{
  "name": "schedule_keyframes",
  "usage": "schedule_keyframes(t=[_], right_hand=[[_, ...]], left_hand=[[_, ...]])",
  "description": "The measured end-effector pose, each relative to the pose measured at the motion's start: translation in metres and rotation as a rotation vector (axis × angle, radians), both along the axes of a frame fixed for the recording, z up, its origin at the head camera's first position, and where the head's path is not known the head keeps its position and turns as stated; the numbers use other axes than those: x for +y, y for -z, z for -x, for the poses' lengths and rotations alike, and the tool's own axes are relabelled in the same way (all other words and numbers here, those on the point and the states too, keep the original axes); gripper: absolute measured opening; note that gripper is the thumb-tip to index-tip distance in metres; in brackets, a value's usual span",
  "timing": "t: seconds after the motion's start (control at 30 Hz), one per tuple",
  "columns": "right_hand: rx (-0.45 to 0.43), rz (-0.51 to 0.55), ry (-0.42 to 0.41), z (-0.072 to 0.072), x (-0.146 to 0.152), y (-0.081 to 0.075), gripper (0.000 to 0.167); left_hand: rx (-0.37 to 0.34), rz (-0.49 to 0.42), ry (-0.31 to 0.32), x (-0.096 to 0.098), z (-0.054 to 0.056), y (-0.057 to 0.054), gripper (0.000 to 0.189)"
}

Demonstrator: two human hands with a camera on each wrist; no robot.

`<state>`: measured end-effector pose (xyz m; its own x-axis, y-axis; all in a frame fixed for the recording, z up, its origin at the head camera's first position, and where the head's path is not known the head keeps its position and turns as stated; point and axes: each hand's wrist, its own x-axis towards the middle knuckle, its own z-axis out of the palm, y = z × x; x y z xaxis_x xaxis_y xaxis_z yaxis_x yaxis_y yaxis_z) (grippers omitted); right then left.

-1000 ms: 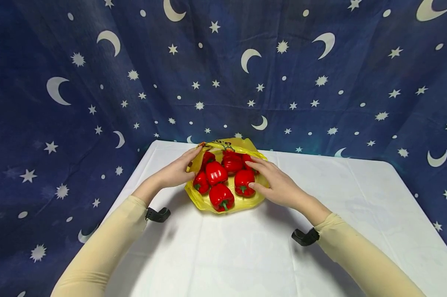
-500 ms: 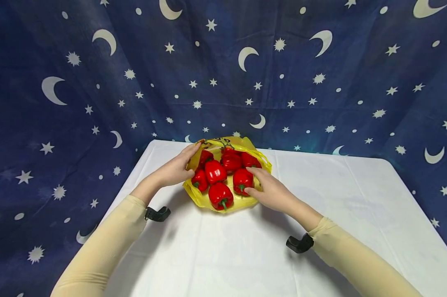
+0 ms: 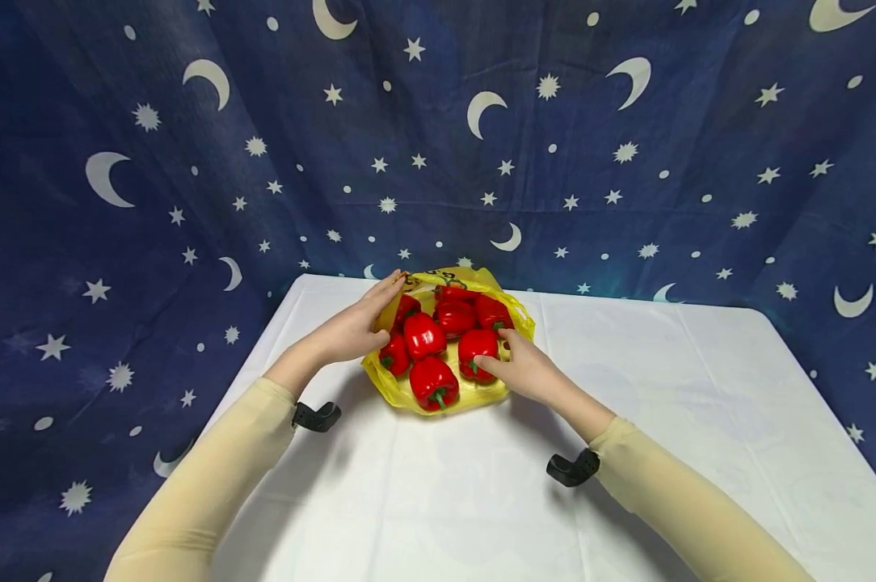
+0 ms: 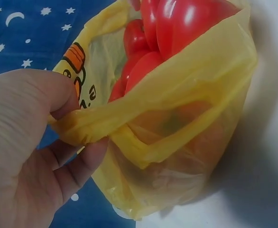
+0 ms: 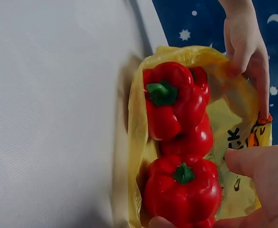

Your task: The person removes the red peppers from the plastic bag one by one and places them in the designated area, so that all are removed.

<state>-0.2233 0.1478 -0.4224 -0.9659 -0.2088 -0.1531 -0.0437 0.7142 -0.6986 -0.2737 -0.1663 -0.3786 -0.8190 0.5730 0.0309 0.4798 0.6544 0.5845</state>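
A yellow plastic bag (image 3: pixel 491 394) with black print lies on the white table, its mouth facing me. Several red bell peppers with green stems sit inside. My left hand (image 3: pixel 351 330) is at the bag's left rim; in the left wrist view its thumb and fingers pinch the bag's edge (image 4: pixel 129 110). My right hand (image 3: pixel 531 369) reaches into the mouth from the right, its thumb and fingers spread about the nearest right-hand bell pepper (image 3: pixel 478 349). In the right wrist view the thumb (image 5: pixel 245 160) stands off that pepper's side, while one fingertip (image 5: pixel 162 222) overlaps its lower edge.
The table (image 3: pixel 438 501) has a white cloth. Behind it and to the left hangs a dark blue curtain (image 3: pixel 438 121) with moons and stars. Each wrist wears a black strap-on camera mount, the left one (image 3: pixel 317 416) and the right one (image 3: pixel 573 468).
My right hand has drawn back from the far right pepper and come down around the nearer one. The left hand stays at the bag's rim. The peppers have kept their places.
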Motion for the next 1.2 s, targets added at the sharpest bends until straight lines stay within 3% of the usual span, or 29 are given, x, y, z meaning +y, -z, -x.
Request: schedule_keyframes(t=[0.33, 0.5, 0.6, 0.97, 1.2], right_hand=[[-0.061, 0.024, 0.006, 0.008, -0.001, 0.003, 0.086], [-0.067, 0.018, -0.005, 0.009, -0.002, 0.005, 0.086], [-0.072, 0.022, -0.001, 0.009, -0.003, 0.005, 0.086], [-0.202, 0.090, 0.075, 0.015, -0.011, 0.004, 0.089], [-0.223, 0.160, 0.101, 0.025, -0.006, 0.006, 0.075]], left_hand=[[0.114, 0.255, 0.000, 0.019, 0.014, -0.016, 0.070], [0.147, 0.323, 0.018, 0.027, 0.023, -0.022, 0.067], [0.135, 0.330, 0.007, 0.029, 0.026, -0.023, 0.072], [-0.085, 0.190, -0.014, 0.022, 0.026, -0.026, 0.078], [-0.115, 0.145, -0.003, 0.020, 0.027, -0.025, 0.078]])
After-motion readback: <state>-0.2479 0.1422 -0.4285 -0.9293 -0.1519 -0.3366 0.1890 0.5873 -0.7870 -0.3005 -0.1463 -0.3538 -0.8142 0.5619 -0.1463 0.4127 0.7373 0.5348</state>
